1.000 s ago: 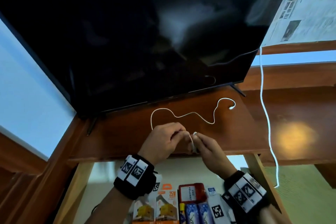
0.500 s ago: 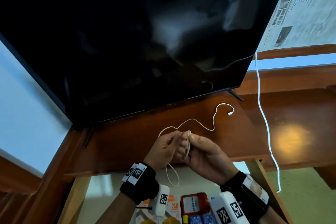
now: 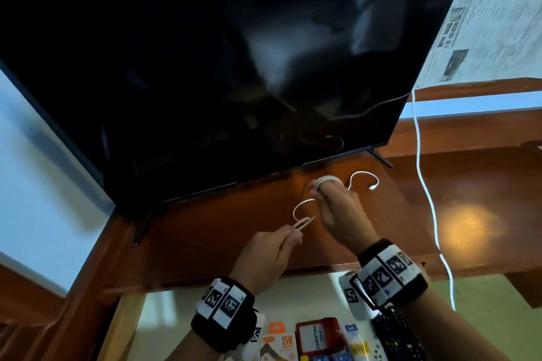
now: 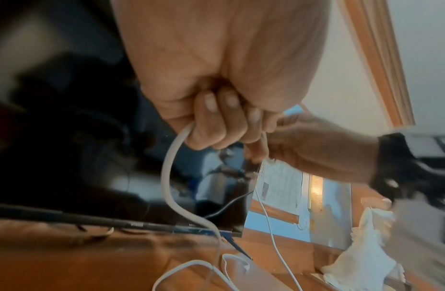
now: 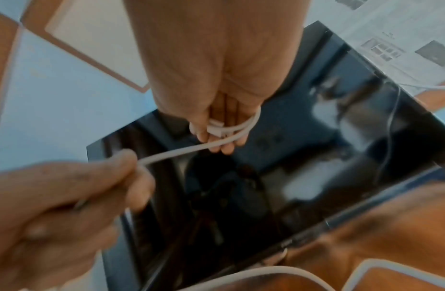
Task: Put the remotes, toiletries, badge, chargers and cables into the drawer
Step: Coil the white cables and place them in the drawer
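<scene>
Head view: the thin white charging cable (image 3: 305, 204) is light and limp. Left hand (image 3: 265, 258) pinches its slack; right hand (image 3: 337, 208) fingers carry the wound coil, so grip there

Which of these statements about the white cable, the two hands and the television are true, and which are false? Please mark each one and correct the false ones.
1. The white cable is looped around the fingers of the right hand. True.
2. The left hand hangs free and holds nothing. False: it pinches a stretch of the same cable.
3. The television shows a bright picture. False: its screen is dark and only reflects the room.
4. The cable's far plug lies on the wooden shelf. True.
5. The whole cable is already in the drawer. False: it is still above the shelf.
</scene>
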